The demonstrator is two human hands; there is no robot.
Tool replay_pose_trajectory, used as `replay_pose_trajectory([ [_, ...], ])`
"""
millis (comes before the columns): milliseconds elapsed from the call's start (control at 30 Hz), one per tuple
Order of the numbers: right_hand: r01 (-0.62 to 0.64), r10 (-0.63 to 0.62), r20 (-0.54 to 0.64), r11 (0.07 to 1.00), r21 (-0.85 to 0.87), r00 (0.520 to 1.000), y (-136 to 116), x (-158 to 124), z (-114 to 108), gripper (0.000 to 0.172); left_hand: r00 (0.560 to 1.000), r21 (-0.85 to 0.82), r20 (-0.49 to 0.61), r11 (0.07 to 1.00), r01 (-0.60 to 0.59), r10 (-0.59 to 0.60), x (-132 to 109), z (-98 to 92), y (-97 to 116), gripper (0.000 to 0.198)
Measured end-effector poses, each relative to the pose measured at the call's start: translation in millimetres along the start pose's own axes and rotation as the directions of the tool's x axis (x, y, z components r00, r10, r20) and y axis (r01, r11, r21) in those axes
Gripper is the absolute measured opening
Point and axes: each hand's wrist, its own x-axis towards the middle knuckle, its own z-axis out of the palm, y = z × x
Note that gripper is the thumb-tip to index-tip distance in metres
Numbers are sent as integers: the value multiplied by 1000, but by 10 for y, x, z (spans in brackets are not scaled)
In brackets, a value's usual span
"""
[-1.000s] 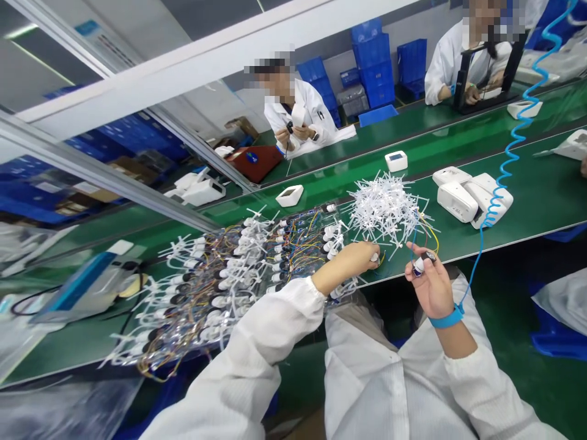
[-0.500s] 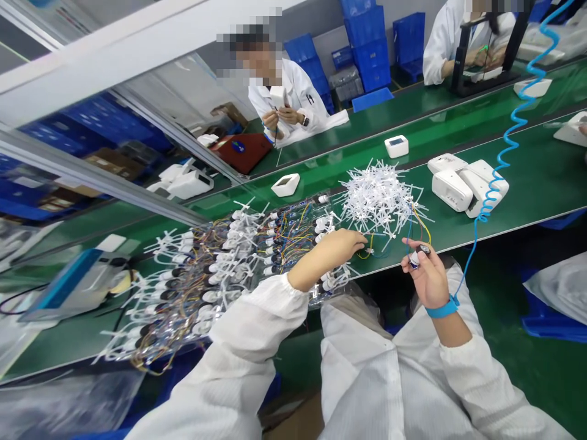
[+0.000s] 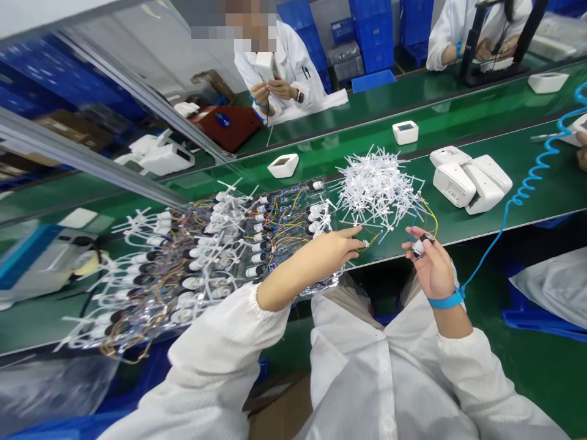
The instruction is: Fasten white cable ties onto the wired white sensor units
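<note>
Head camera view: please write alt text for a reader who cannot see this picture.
A person in a white coat holds a small wired part in the right hand and pinches its coloured wires with the left hand, at a green bench. A pile of white ties lies behind, and rows of tied parts lie to the left.

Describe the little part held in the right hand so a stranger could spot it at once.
Find the near edge of the green bench, below the heap of white cable ties. There the right hand, wearing a blue wrist strap, pinches a small white cylinder with a dark end. Unlike the rows lying on the bench, it is held up, trailing coloured wires.
</note>
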Motion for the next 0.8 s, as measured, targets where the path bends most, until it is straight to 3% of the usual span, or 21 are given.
replay_pose_trajectory([
  [133, 55, -53, 19, 991, -126, 998, -12, -19, -32, 32, 996, -138, -81, 989, -60, 49, -229, 26, 176, 39],
  [233, 161, -119, 131, 909, -385, 984, -64, -88, -62, 36, 978, -471, -198, 869, -151, 63, -401, 238, 465, 45],
  [300, 280, -135, 293, 795, -539, 946, -111, -166, -65, 39, 968, -736, -251, 654, -173, -26, -451, 500, 699, 67],
  [400, 480, -101, 539, 610, -630, 836, -154, -300, -40, 49, 941, -961, -225, 220, -170, -254, -383, 975, 988, 95],
  [500, 618, -59, 670, 454, -642, 740, -164, -381, -22, 65, 918, -969, -120, -158, -192, -379, -197, 1334, 1104, 91],
  [567, 675, -34, 718, 377, -635, 695, -175, -373, -26, 71, 899, -931, -78, -292, -220, -430, -53, 1444, 1091, 75],
  [700, 722, -13, 754, 300, -624, 657, -224, -219, -23, 77, 897, -861, -59, -433, -268, -438, 227, 1445, 981, 47],
  [800, 725, -29, 753, 299, -621, 657, -260, -49, 31, 77, 875, -823, -94, -457, -337, -475, 403, 1366, 915, 40],
])
